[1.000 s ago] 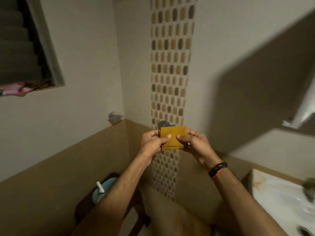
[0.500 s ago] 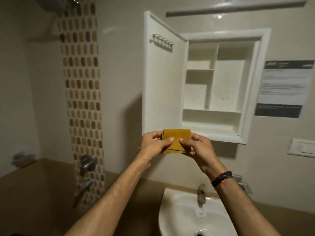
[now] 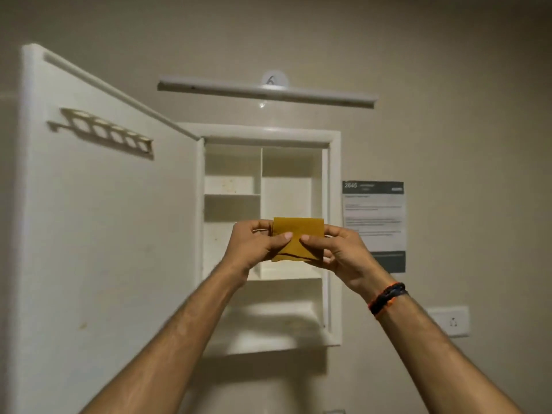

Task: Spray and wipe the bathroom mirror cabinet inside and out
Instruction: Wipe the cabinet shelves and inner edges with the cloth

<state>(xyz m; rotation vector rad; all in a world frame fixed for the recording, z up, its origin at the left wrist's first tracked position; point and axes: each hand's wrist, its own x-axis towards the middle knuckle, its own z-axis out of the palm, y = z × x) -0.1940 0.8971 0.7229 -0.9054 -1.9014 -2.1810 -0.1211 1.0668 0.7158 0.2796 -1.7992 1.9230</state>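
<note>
In the head view, a folded mustard-yellow cloth [image 3: 298, 239] is held up between both hands in front of the open mirror cabinet [image 3: 334, 234], covering part of its middle compartments. The left hand [image 3: 257, 246] pinches the cloth's left edge, thumb pressed on the front face and fingers curled behind; the right hand [image 3: 340, 251] pinches the right edge the same way, its thumb tip nearly meeting the left thumb at the cloth's centre. A dark crease runs along the cloth's lower part, and its top edge stands straight above the fingers. The right wrist carries a dark braided wristband [image 3: 386, 297] with an orange strand. The cabinet door [image 3: 104, 234] is swung open to the left of the cabinet, its inner face toward the camera, with a rack of round holes [image 3: 110, 132] fixed near its top. Inside the cabinet, a vertical divider and white shelves split the space; some faint specks show on the back panel. Above the cabinet a long white light fitting [image 3: 265, 92] is mounted on the wall. To the cabinet's right hangs a printed notice [image 3: 373, 225], and lower right of it sits a white wall socket [image 3: 449, 321].
</note>
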